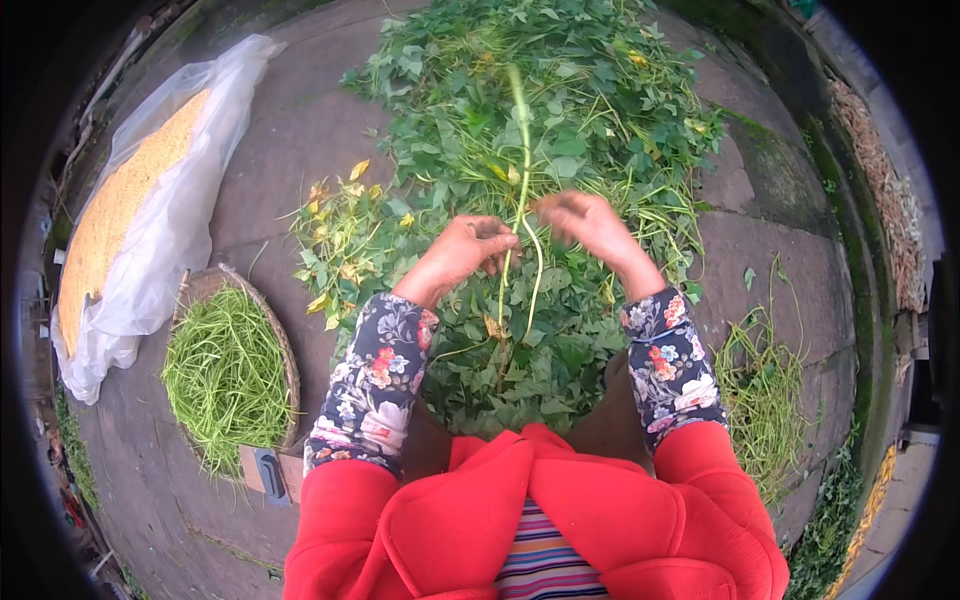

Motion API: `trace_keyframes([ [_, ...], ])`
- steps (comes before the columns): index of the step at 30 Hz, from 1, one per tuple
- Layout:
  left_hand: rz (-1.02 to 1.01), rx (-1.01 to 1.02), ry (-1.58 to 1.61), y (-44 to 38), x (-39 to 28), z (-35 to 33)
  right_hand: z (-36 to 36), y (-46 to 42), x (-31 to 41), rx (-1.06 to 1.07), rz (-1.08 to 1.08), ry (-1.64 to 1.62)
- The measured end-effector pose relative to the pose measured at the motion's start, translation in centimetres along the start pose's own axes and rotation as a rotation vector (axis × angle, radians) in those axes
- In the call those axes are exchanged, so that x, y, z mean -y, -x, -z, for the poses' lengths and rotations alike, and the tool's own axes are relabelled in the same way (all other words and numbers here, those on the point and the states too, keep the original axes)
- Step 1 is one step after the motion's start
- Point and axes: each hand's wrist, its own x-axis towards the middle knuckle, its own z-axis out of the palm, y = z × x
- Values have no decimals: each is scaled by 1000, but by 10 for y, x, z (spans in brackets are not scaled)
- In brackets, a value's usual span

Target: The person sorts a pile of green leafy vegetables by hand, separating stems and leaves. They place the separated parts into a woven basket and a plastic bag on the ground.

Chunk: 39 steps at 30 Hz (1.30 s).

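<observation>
My left hand (pixel 476 241) pinches a long pale green vine stem (pixel 523 161) between thumb and fingers. The stem runs up and away over a big heap of leafy green vines (pixel 555 360), its far end blurred. Below my fingers two thin pieces hang down, one of them curving to the right. Just right of the stem is my right hand (pixel 589 225), fingers bent and blurred by motion; whether it grips anything is unclear. Some yellowed leaves (pixel 319 302) show at the heap's left side.
On the left stands a woven basket (pixel 289 360) filled with cut green stems (pixel 229 375), beside a wooden piece (pixel 259 469). Beyond it, yellow grain (pixel 135 217) lies on clear plastic sheeting (pixel 217 165). Stripped vines (pixel 757 405) lie on the paving at right, near a mossy ledge (pixel 870 330).
</observation>
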Motion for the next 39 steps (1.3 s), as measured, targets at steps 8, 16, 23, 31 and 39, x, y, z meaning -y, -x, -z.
trace_keyframes([
  [8, -16, 68, -45, -3, -4, 3, -13, -1, -14, 72, 65, 173],
  [16, -25, 6, 250, 13, -9, 30, 73, -8, -42, -424, 121, 576],
  [23, -51, -3, 154, 7, -8, 18, 58, 4, -51, 191, -201, 194],
  [31, -128, -270, 248, -7, -3, -2, -9, 3, 6, 280, -90, -16],
  [39, -190, -272, 12, -9, -17, 12, -17, 4, 3, 60, -123, -72],
])
